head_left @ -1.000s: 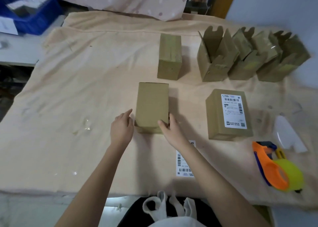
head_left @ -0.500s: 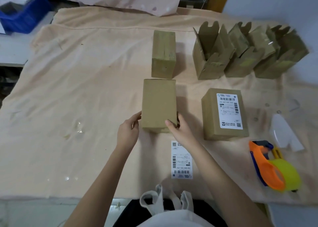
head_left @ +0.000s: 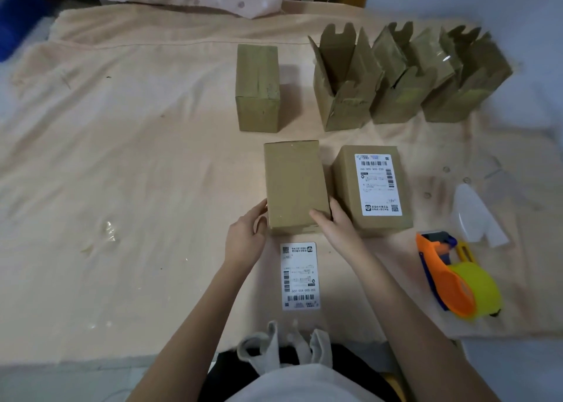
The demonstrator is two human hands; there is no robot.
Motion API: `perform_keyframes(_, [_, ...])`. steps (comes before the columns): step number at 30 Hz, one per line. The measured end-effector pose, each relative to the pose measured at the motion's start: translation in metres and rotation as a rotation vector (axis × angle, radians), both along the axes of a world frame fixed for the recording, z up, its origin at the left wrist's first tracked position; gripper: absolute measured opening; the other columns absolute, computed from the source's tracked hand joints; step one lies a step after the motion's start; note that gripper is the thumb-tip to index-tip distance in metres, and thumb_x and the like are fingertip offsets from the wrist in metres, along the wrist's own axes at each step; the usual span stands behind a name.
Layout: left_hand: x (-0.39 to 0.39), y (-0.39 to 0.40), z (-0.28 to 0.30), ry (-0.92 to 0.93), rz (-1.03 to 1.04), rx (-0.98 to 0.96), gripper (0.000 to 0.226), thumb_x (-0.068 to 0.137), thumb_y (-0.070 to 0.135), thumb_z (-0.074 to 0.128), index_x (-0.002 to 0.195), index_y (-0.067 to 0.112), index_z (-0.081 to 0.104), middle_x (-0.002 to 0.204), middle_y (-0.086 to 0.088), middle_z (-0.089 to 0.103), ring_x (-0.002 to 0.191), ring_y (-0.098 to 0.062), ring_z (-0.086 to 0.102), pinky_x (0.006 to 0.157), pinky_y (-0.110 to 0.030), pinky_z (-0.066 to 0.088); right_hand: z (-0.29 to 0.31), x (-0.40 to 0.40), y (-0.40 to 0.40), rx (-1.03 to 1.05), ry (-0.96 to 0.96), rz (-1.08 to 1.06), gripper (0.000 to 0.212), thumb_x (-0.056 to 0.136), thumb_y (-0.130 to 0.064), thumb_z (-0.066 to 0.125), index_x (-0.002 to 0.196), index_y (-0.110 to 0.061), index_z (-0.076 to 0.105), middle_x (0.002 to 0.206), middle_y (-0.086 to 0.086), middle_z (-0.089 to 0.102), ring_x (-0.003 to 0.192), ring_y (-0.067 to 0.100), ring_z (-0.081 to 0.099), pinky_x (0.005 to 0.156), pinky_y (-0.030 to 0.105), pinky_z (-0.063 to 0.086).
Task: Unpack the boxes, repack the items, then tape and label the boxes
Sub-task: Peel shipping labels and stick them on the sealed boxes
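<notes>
The plain box (head_left: 295,185) has slid to the right across the cloth (head_left: 122,163) since a second ago and now sits just beside the labelled box (head_left: 372,188), with the loose label (head_left: 300,276) uncovered in front of me. My left hand (head_left: 245,240) presses the box's near left corner with its fingers lightly bent, and my right hand (head_left: 333,224) holds the near right corner, thumb lying on top and fingers down the side. I judge it light and stiff, with smooth card that could slip, so the low side walls near the corners are the place to hold. I cannot see what is inside it, nor whether its seams are taped. The three open boxes (head_left: 347,96) at the back hide their contents, and the tape dispenser (head_left: 457,276) hides its cutting edge.
</notes>
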State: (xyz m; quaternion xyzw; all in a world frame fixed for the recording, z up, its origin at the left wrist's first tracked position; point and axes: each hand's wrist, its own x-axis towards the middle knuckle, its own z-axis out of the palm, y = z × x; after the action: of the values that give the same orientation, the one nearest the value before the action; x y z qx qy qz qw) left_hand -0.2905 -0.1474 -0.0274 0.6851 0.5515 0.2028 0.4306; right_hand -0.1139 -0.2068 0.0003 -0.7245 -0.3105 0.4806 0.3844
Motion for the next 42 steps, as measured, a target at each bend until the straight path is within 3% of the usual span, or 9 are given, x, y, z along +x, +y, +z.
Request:
perform_keyframes(7, [-0.007,-0.010,-0.013,0.119,0.025,-0.126,0.043,0.095,0.014,0.048,0.138,0.016,0.045,0.128,-0.003,0.059,0.116,-0.017,0.056,0.096,-0.030,0.042,-0.013,-0.005,-0.026,-0.075,-0.071,-0.024,0.070,0.084,-0.059,0.053,0.143,-0.026,0.035,0.125,-0.014,0.057,0.118,0.005,0.052,0.106,0.032,0.036])
perform_keyframes(10, [-0.011,-0.025,-0.018,0.197,-0.042,-0.184,0.038,0.092,0.012,0.053,0.130,0.011,0.051,0.117,-0.007,0.062,0.101,-0.020,0.059,0.085,-0.027,0.043,-0.020,-0.011,-0.046,-0.163,-0.122,0.008,0.041,0.092,-0.041,0.054,0.127,-0.021,0.044,0.122,-0.008,0.054,0.116,0.011,0.052,0.097,0.031,0.036])
perform_keyframes(16, [-0.011,-0.050,-0.024,0.239,-0.100,-0.241,0.033,0.091,0.011,0.054,0.124,0.008,0.055,0.097,-0.004,0.063,0.096,-0.025,0.061,0.082,-0.031,0.046,-0.040,-0.021,-0.068,-0.310,-0.361,0.113,0.034,0.088,-0.014,0.059,0.119,-0.002,0.052,0.106,0.012,0.059,0.097,0.027,0.059,0.086,0.035,0.045])
perform_keyframes(21, [-0.007,-0.063,-0.027,0.279,-0.131,-0.313,0.035,0.089,0.017,0.057,0.122,0.007,0.051,0.108,-0.007,0.066,0.101,-0.027,0.062,0.083,-0.034,0.048,-0.040,-0.026,-0.072,-0.379,-0.256,0.176,0.034,0.091,-0.010,0.056,0.123,0.000,0.050,0.092,0.006,0.055,0.084,0.019,0.054,0.073,0.027,0.040])
perform_keyframes(27, [0.000,-0.078,-0.027,0.261,-0.138,-0.314,0.041,0.086,0.011,0.060,0.121,0.005,0.039,0.095,-0.006,0.064,0.091,-0.030,0.062,0.073,-0.035,0.047,-0.046,-0.040,-0.079,-0.357,-0.187,0.136,0.030,0.088,0.000,0.056,0.117,0.002,0.049,0.074,0.002,0.052,0.066,0.015,0.051,0.063,0.028,0.043])
perform_keyframes(30, [-0.002,-0.078,-0.025,0.166,-0.069,-0.356,0.028,0.086,0.005,0.061,0.111,0.005,0.047,0.086,0.002,0.058,0.091,-0.027,0.061,0.075,-0.031,0.046,-0.048,-0.039,-0.082,-0.331,-0.120,0.063,0.027,0.088,0.005,0.057,0.114,0.007,0.050,0.080,0.006,0.052,0.072,0.015,0.050,0.055,0.010,0.039])
perform_keyframes(34, [-0.012,-0.068,-0.017,0.012,-0.095,-0.421,0.018,0.089,-0.001,0.058,0.086,0.017,0.056,0.074,0.002,0.054,0.068,-0.018,0.058,0.062,-0.032,0.053,-0.047,-0.026,-0.083,-0.220,-0.137,-0.016,0.029,0.086,0.000,0.064,0.113,0.002,0.053,0.088,0.004,0.055,0.081,0.017,0.052,0.067,0.014,0.042])
perform_keyframes(37, [-0.019,-0.058,-0.003,0.026,-0.253,-0.358,0.020,0.090,-0.002,0.056,0.095,0.016,0.064,0.073,0.005,0.055,0.052,0.001,0.048,0.054,-0.013,0.041,-0.039,-0.015,-0.084,-0.110,-0.188,0.020,0.048,0.084,-0.012,0.071,0.127,-0.011,0.051,0.110,0.001,0.057,0.093,0.011,0.058,0.081,0.021,0.047])
perform_keyframes(42, [-0.015,-0.045,0.017,0.151,-0.512,-0.256,0.024,0.091,0.008,0.058,0.106,0.022,0.070,0.082,0.007,0.062,0.060,-0.001,0.049,0.064,-0.018,0.041,-0.014,-0.013,-0.077,-0.042,-0.101,0.175,0.031,0.085,-0.017,0.071,0.115,-0.018,0.064,0.102,-0.004,0.067,0.091,0.004,0.062,0.081,0.013,0.046])
